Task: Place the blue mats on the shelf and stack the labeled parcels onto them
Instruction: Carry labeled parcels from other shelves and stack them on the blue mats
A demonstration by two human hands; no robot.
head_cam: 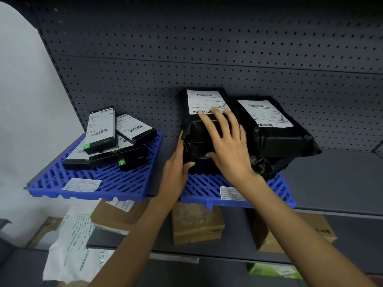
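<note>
The black labeled parcel (195,131) sits on the right blue mat (204,188) on the shelf (331,179), touching a second parcel (277,133), with the left hand (176,169) pressed flat against its left side and the right hand (228,146) spread open across its top.

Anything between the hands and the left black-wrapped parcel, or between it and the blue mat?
Nothing visible: left hand and right hand touch the parcel, which sits on the right blue mat, beside another parcel.
</note>
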